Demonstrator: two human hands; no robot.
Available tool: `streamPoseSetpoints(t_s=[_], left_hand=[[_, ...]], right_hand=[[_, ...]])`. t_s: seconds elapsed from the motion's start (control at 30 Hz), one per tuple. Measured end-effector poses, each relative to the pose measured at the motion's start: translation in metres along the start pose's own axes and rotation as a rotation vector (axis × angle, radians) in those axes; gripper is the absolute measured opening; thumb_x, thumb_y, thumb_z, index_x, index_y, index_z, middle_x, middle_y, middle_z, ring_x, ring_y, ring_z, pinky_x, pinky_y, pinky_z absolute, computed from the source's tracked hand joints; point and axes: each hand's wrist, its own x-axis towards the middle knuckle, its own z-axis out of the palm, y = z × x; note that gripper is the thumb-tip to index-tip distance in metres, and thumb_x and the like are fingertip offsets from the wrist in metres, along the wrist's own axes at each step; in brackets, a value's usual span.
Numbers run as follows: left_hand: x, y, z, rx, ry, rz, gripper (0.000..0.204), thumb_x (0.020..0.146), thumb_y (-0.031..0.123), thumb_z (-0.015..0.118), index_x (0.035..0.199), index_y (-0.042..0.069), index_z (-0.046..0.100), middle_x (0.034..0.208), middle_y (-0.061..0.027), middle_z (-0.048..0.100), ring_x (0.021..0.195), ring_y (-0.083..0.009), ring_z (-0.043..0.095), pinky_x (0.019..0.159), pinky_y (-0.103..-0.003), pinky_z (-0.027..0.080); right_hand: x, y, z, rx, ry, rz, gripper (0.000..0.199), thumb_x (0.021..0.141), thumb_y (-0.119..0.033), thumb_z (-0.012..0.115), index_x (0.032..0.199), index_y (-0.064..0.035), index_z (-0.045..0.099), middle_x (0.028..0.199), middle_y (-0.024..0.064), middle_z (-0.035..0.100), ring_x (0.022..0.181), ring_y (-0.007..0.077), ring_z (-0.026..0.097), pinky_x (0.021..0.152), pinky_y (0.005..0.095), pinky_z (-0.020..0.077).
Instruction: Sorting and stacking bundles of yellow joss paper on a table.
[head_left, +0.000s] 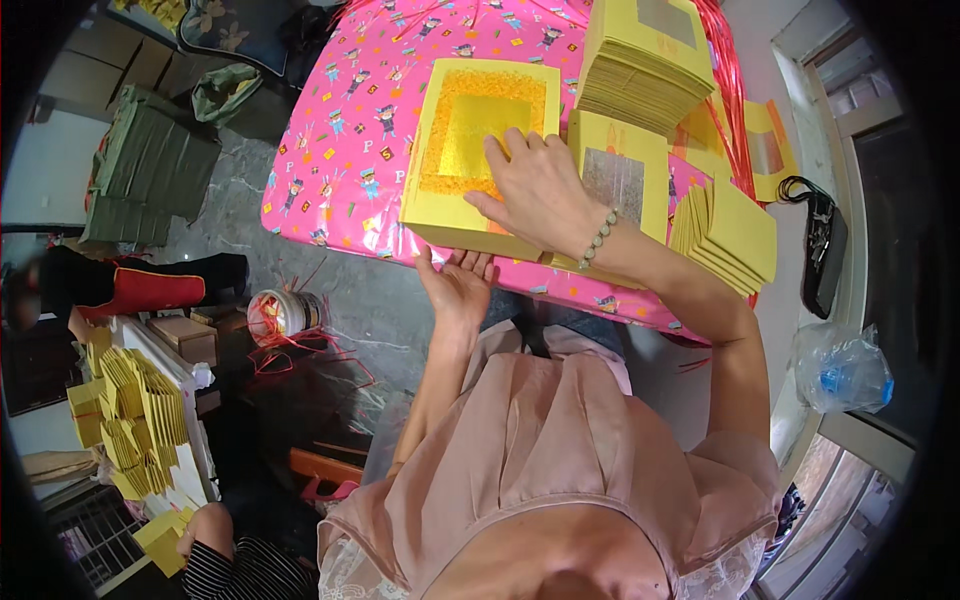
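One thick yellow paper stack (474, 140) on pink tablecloth (335, 165), near its edge; right hand (535, 190) atop stack, palm down, fingers spread; left hand (458, 288) palm up, unclenched, by stack's front, contact unclear.

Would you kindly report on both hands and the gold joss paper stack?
Right hand spread atop gold joss paper stack; left hand palm-up by its near edge. Stack flat on pink printed tablecloth. Silver-patched stack close on its right.
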Motion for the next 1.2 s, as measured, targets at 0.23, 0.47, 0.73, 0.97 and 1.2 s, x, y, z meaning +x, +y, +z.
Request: streamPoseSetpoints(t_s=[0.23, 0.47, 0.73, 0.97, 1.2], left_hand=[[-0.009, -0.006, 0.001, 0.025, 0.030, -0.003, 0.066, 0.093, 0.064, 0.042, 0.119, 0.004, 0.053, 0.125, -0.0121, 0.058, 0.117, -0.0270, 0.055, 0.096, -0.039, 0.036], [-0.009, 0.008, 0.000, 0.014, 0.030, -0.115, 0.054, 0.094, 0.057, 0.046, 0.108, 0.007, 0.057, 0.100, -0.0053, 0.059, 0.095, -0.0220, 0.056, 0.088, -0.036, 0.038], [-0.028, 0.038, -0.021, 0.072, 0.000, 0.044, 0.044, 0.098, 0.037, 0.051, 0.119, 0.000, 0.058, 0.112, -0.0122, 0.057, 0.105, -0.0261, 0.055, 0.097, -0.043, 0.042], [-0.060, 0.073, 0.019, 1.095, -0.208, 1.284, 0.032, 0.084, 0.014, 0.072, 0.115, 0.010, 0.071, 0.129, -0.0083, 0.061, 0.128, -0.0290, 0.049, 0.108, -0.045, 0.037], [-0.046, 0.087, 0.042, 1.720, -0.586, 1.531, 0.031, 0.073, 0.019, 0.084, 0.103, 0.016, 0.076, 0.117, -0.0017, 0.067, 0.120, -0.0270, 0.054, 0.097, -0.042, 0.042]], right_hand=[[-0.011, -0.004, 0.000, -0.012, -0.013, 0.007, 0.062, 0.088, -0.048, 0.065, 0.121, 0.0039, 0.059, 0.098, 0.0158, 0.059, 0.091, 0.0294, 0.063, 0.074, 0.0405, 0.0485], [-0.013, -0.004, -0.002, 0.083, -0.023, 0.019, 0.060, 0.088, -0.045, 0.066, 0.124, 0.0030, 0.058, 0.108, 0.0187, 0.060, 0.100, 0.0315, 0.063, 0.082, 0.0424, 0.0484], [-0.041, 0.022, -0.009, 0.251, 0.128, -0.107, 0.050, 0.092, -0.039, 0.063, 0.124, -0.0003, 0.060, 0.126, 0.0201, 0.058, 0.121, 0.0347, 0.055, 0.102, 0.0463, 0.0418], [-0.065, 0.019, -0.023, 0.327, 0.157, -0.212, 0.048, 0.088, -0.038, 0.067, 0.120, -0.0024, 0.062, 0.118, 0.0163, 0.061, 0.114, 0.0325, 0.057, 0.105, 0.0476, 0.0409], [-0.067, 0.011, -0.004, 0.301, 0.246, -0.272, 0.033, 0.082, -0.027, 0.074, 0.104, -0.0039, 0.066, 0.104, 0.0097, 0.065, 0.103, 0.0268, 0.062, 0.093, 0.0419, 0.0477]])
